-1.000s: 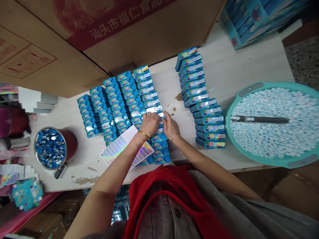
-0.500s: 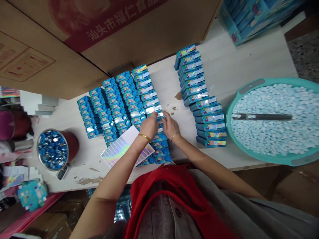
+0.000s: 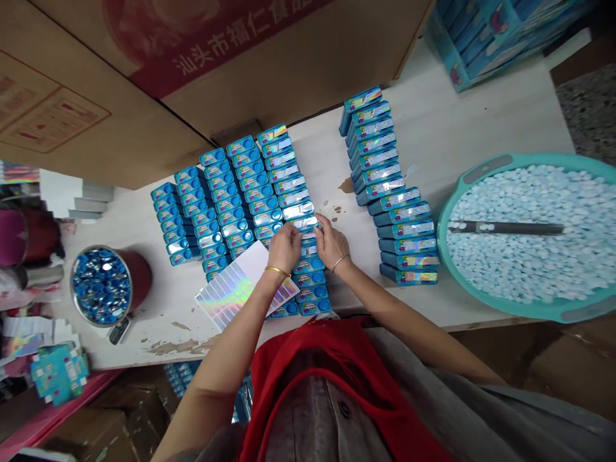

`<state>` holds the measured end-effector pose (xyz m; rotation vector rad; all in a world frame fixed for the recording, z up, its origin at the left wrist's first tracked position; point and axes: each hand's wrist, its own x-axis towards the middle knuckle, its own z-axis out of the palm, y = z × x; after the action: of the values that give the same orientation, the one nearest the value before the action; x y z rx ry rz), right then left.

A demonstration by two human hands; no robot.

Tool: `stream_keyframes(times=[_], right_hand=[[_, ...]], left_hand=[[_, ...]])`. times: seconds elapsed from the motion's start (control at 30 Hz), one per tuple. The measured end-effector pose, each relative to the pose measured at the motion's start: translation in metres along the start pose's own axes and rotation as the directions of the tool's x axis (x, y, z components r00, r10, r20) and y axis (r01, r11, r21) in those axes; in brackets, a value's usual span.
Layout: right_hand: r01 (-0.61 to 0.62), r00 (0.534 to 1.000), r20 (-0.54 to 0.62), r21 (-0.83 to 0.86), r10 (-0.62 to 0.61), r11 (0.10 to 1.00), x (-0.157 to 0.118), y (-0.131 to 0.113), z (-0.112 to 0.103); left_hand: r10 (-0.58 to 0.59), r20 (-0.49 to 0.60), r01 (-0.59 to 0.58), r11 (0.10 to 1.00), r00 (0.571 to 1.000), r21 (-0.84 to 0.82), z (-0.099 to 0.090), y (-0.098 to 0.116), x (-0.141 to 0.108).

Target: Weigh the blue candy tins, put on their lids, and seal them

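Note:
Several rows of small blue tins (image 3: 221, 186) with printed tops stand on the table before me. My left hand (image 3: 285, 249) is closed in a pinch at the left end of a shiny holographic sticker strip in the rightmost of these rows. Across from it, my right hand (image 3: 333, 246) has its fingertips against the right end of the same stickered tin (image 3: 306, 223); its fingers are bent and partly hidden. Beneath my left wrist lies a sheet of holographic stickers (image 3: 231, 285), resting over some tins. Blue tins (image 3: 385, 160) with shiny strips form a separate row to the right.
A turquoise basin (image 3: 447, 256) of pale tablets, with a dark bar across them, stands at right. Large cartons (image 3: 269, 83) wall off the back. A metal pot (image 3: 139, 282) of blue shiny pieces stands left. A blue display box (image 3: 462, 70) is at the upper right.
My left hand has drawn slightly down and left, away from the tin's top. My right hand stays beside the tin's right end.

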<state>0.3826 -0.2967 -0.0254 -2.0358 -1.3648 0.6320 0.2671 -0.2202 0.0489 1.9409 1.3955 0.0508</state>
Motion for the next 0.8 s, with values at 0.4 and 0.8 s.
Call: stream_keyframes(times=[0.4, 0.8], right_hand=[[-0.045, 0.997, 0.062, -0.068, 0.050, 0.997, 0.000, -0.005, -0.005], [-0.084, 0.995, 0.079, 0.285, 0.064, 0.955, 0.000, 0.006, -0.003]], left_hand=[[-0.066, -0.117, 0.089, 0.975, 0.991, 0.203, 0.020, 0.003, -0.008], [-0.260, -0.256, 0.314, 0.928, 0.931, 0.200, 0.005, -0.006, -0.009]])
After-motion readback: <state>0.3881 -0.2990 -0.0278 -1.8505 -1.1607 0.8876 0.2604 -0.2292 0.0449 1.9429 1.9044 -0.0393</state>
